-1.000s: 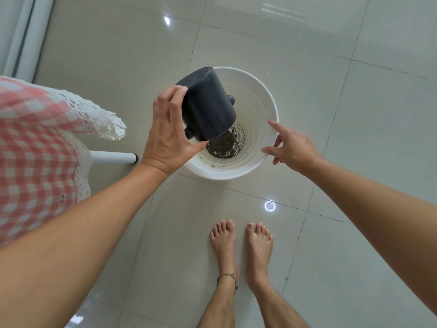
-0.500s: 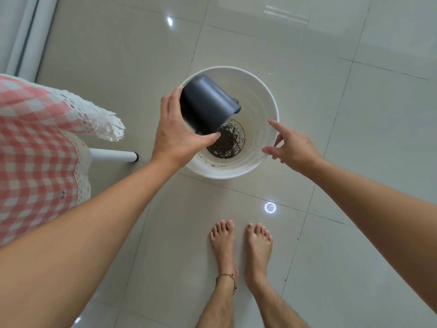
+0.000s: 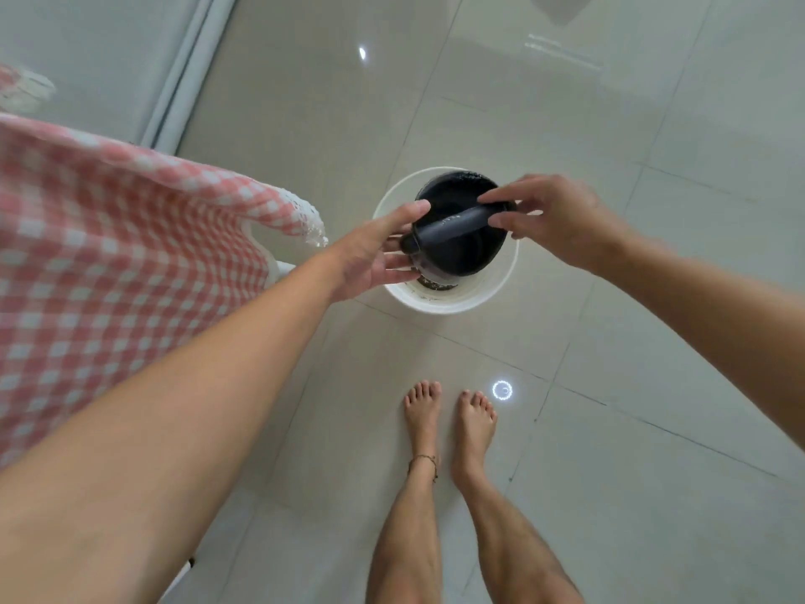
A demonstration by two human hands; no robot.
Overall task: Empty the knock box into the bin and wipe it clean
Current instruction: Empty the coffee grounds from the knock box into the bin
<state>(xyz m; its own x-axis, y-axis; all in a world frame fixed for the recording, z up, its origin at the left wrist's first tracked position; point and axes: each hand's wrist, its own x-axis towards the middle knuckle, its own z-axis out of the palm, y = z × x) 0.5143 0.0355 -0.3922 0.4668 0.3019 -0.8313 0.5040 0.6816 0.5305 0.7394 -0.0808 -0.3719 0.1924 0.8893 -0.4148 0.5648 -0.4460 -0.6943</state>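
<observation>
The black round knock box (image 3: 461, 250) is held above the white bin (image 3: 492, 285), turned mouth-up toward me, with its grey knock bar (image 3: 453, 226) running across the opening. My left hand (image 3: 374, 255) cups its left side from below. My right hand (image 3: 553, 220) pinches the right end of the bar between thumb and fingers. A little of the dark coffee grounds (image 3: 435, 283) in the bin shows under the box; the rest of the bin's inside is hidden.
A table with a red-and-white checked cloth (image 3: 109, 263) and lace hem stands at the left, close to the bin. My bare feet (image 3: 448, 420) stand on the glossy tiled floor just below the bin. A white door frame (image 3: 183, 80) runs along the upper left.
The knock box has turned from tipped mouth-down over the bin to mouth-up. My right hand has come off the bin's rim and taken the bar. The view has shifted right.
</observation>
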